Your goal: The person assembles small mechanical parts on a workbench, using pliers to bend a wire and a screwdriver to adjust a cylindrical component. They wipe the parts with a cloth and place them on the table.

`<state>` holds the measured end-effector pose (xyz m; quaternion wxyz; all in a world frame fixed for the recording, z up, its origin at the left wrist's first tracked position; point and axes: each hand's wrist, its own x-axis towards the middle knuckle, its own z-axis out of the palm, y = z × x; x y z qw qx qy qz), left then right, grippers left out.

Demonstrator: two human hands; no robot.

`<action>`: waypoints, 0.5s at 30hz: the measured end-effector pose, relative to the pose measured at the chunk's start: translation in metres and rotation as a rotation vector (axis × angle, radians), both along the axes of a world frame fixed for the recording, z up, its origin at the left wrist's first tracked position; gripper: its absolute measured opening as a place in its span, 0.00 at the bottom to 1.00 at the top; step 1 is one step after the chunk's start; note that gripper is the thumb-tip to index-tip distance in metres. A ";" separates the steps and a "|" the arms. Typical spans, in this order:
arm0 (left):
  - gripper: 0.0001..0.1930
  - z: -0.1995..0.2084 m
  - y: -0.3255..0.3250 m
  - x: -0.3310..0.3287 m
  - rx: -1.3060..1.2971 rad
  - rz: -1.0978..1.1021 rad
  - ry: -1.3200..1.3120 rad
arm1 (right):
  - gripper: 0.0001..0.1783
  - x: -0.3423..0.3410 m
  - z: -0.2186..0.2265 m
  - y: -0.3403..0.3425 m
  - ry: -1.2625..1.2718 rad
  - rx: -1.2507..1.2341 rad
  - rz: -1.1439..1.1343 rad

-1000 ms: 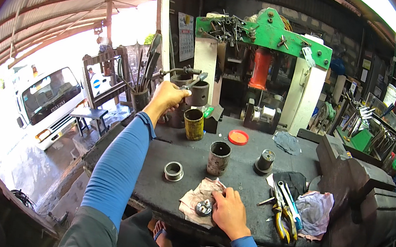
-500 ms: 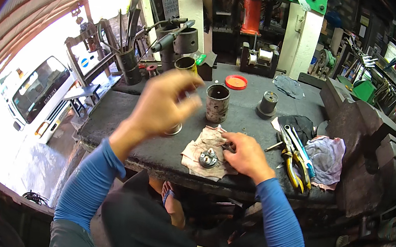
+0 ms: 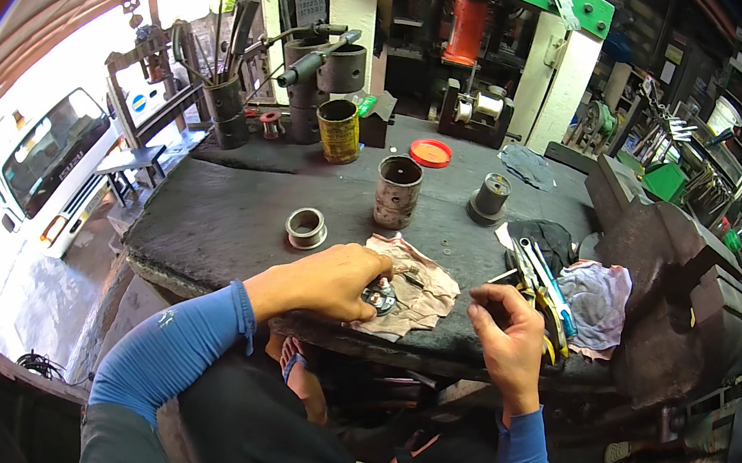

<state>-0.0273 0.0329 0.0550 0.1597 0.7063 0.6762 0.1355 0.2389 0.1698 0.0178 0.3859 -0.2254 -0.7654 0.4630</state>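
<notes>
My left hand (image 3: 327,282) is lowered at the bench's near edge, its fingers closed round a small round dark part (image 3: 378,298) with light metal pieces on top. That part lies on a stained, crumpled cloth (image 3: 429,291). A small dark piece (image 3: 412,277) also rests on the cloth. To the right of the cloth, my right hand (image 3: 511,339) is raised with curled fingers, thumb close to the index finger; anything between them is too small or hidden. A metal ring (image 3: 306,229) sits left of the cloth, and a worn metal cylinder (image 3: 397,193) stands behind it.
Yellow-handled pliers (image 3: 552,321), wrenches and a greyish rag (image 3: 594,303) lie on the right, before a large vise (image 3: 666,270). Farther back are a stepped metal part (image 3: 491,199), a red lid (image 3: 430,153) and a yellow can (image 3: 339,132). A tool holder (image 3: 226,109) stands back left.
My left hand has come down from above the bench onto the round part. My right hand has left the cloth, moving right and toward me.
</notes>
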 end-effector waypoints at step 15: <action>0.25 -0.017 0.023 -0.019 0.149 0.219 0.032 | 0.12 -0.074 0.018 0.051 -0.395 0.303 0.154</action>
